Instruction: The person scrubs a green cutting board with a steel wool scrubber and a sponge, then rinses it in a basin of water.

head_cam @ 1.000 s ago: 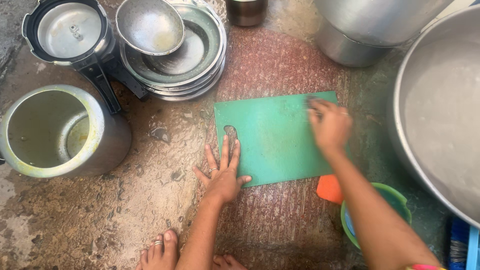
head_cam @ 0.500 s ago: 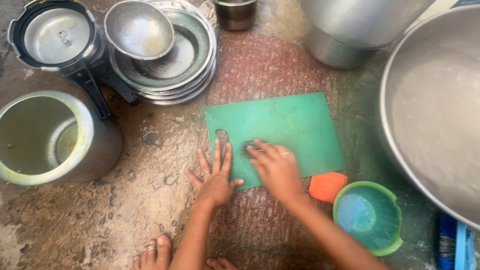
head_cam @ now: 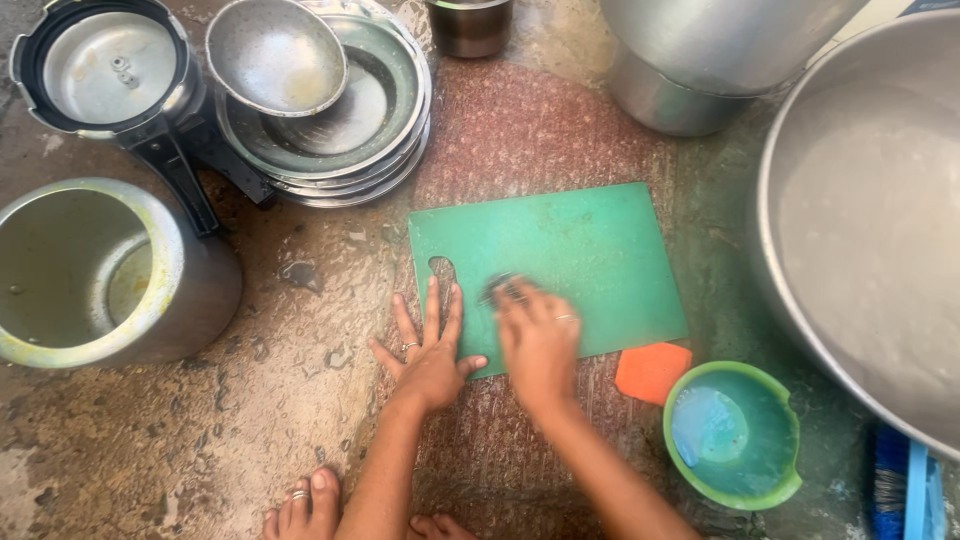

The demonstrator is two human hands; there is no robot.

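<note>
You are scrubbing the green cutting board (head_cam: 590,250).
Left hand (head_cam: 430,350), fingers spread, pins its near corner; right hand (head_cam: 540,335) closes on a scrubber (head_cam: 497,288). Work toward the far edge.

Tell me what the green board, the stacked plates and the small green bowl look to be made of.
Green cutting board: probably plastic, with a flat, even colour, a matte wet surface and a moulded handle hole. Stacked plates: metal, likely steel, grey with a dull shine and thin rims. Small green bowl: seemingly plastic, glossy and thick-rimmed with a pour lip.
</note>
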